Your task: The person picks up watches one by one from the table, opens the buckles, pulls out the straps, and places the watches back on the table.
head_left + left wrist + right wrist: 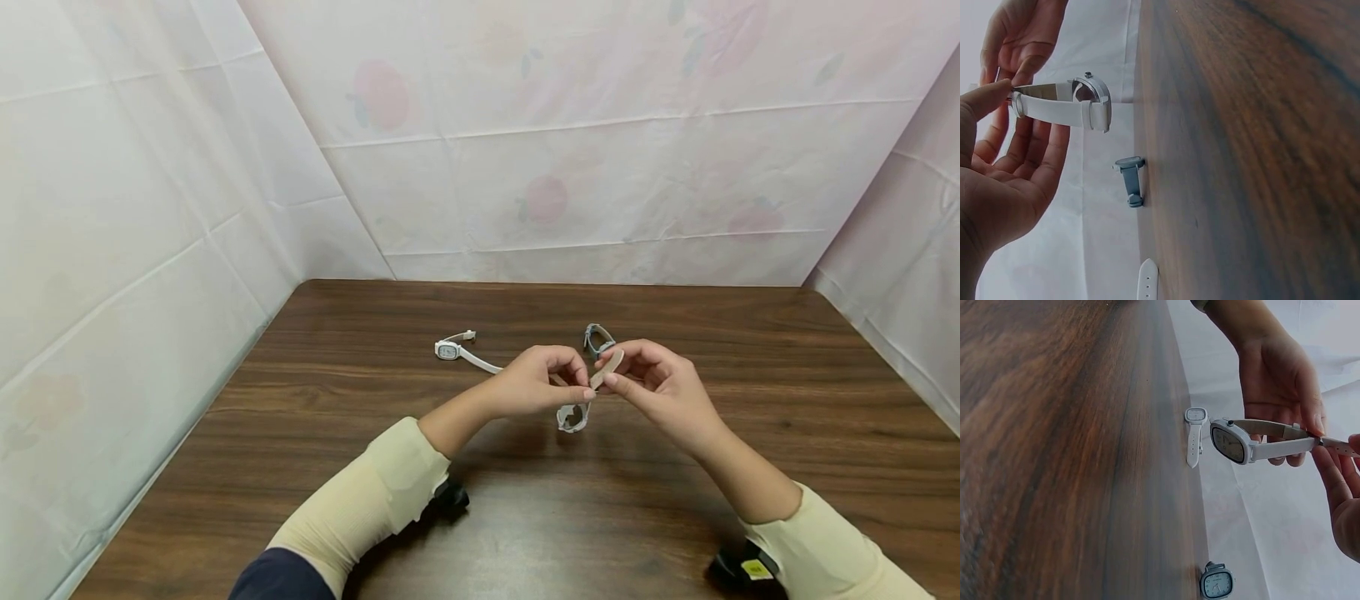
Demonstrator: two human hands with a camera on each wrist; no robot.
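Note:
Above the middle of the brown table (pixel 375 517) both hands hold one pale-strapped watch (pixel 573 415). Its case hangs down between them. My left hand (pixel 534 383) pinches one strap end with the thumb, and my right hand (pixel 651 377) pinches the other strap (pixel 607 369). In the left wrist view the watch (pixel 1082 106) juts sideways from the left hand (pixel 1013 187), with the right hand (pixel 1016 40) on its strap end. The right wrist view shows the watch's face (pixel 1230 442), with the left hand (pixel 1279 381) behind it and the right hand (pixel 1341 487) at the strap's tip.
A white watch (pixel 450 350) lies flat on the table left of the hands. A grey watch (pixel 597 338) stands curled just behind them. White sheeting with faint fruit prints (pixel 525 167) walls in the table on three sides. Black wrist cameras (pixel 452 497) sit under both forearms.

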